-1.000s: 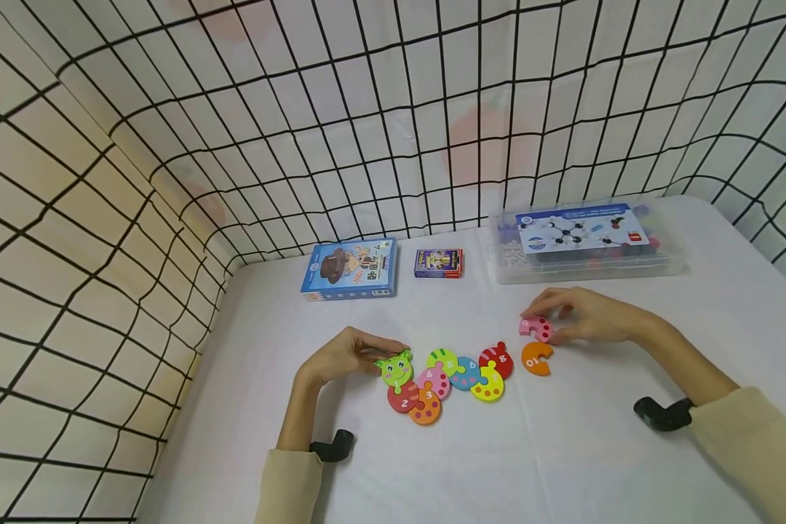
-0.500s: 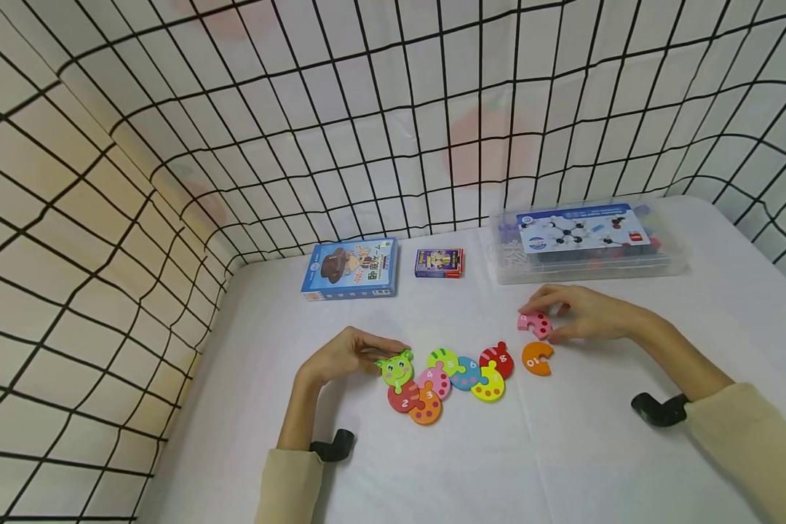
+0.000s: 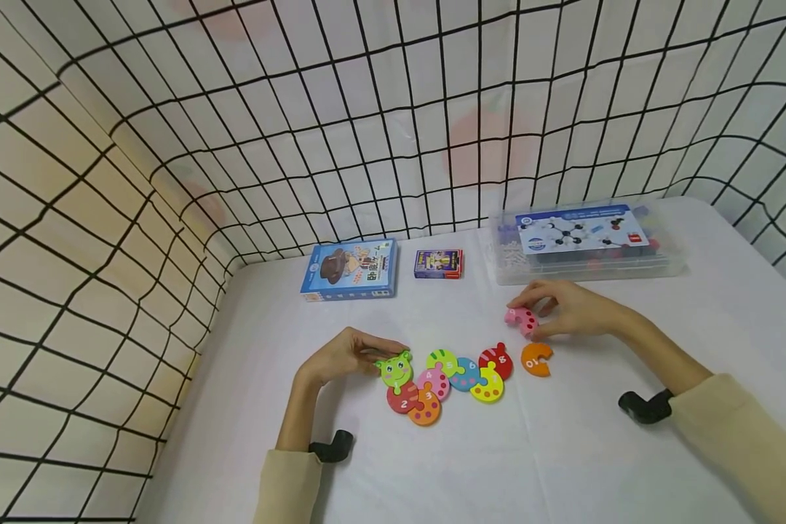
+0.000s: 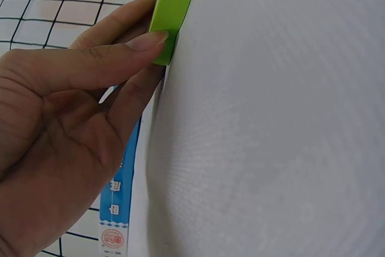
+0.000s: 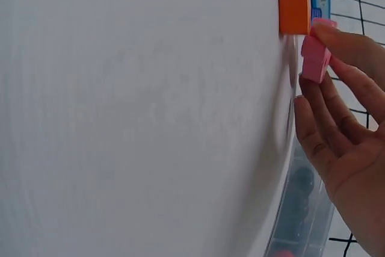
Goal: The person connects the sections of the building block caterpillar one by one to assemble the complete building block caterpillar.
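A chain of numbered caterpillar puzzle pieces (image 3: 466, 373) lies on the white table, joined from 1 to 8. At its left end is the green caterpillar head piece (image 3: 394, 371), numbered 1. My left hand (image 3: 348, 355) holds this green piece by its edge, thumb (image 4: 147, 41) on one side and fingers behind. My right hand (image 3: 573, 309) pinches a pink puzzle piece (image 3: 522, 320) with dark red dots, between thumb and fingers, up and right of the red number 8 piece (image 3: 496, 360). Just below the pink piece lies a separate orange number 10 piece (image 3: 536, 359).
Along the back stand a blue game box (image 3: 351, 269), a small purple and red card box (image 3: 438, 263) and a clear plastic case (image 3: 586, 269) with a molecule picture. A black wire grid (image 3: 393, 124) rises behind the table and along its sides.
My right hand has moved left and slightly back with the pink piece, which has turned a little. My left hand and the joined chain have stayed in place.
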Tool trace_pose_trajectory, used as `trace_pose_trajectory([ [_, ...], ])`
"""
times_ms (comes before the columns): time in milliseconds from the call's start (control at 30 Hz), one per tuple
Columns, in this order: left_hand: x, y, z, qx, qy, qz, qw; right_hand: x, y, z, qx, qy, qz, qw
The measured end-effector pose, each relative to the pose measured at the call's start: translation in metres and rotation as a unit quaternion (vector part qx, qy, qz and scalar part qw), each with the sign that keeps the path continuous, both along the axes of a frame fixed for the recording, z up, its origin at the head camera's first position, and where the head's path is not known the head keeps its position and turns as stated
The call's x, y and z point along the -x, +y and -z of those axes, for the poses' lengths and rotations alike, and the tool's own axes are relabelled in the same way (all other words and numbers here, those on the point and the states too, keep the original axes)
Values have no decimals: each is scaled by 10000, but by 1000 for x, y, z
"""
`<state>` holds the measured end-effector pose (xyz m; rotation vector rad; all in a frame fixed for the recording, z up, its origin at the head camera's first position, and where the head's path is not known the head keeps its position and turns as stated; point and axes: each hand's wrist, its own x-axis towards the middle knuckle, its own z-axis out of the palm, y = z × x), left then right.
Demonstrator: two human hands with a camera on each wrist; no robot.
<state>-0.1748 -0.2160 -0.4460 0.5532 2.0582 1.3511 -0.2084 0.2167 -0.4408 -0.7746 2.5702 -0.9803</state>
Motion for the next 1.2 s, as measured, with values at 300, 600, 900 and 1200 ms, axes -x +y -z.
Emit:
trace_pose_trajectory([
  [300, 0, 2, 0, 17, 28, -21, 10000, -8, -17, -6, 290, -409, -297, 9983],
  [600, 0, 2, 0, 23, 15, -17, 10000, -12, -24, -3, 160, -597, -474, 9970],
  [900, 0, 0, 1, 41, 17, -9, 10000, -17, -28, -9, -73, -648, -382, 9971],
  [1200, 0, 0, 1, 26, 33, -13, 10000, -18, -39, -18, -445, -520, -430, 9967],
])
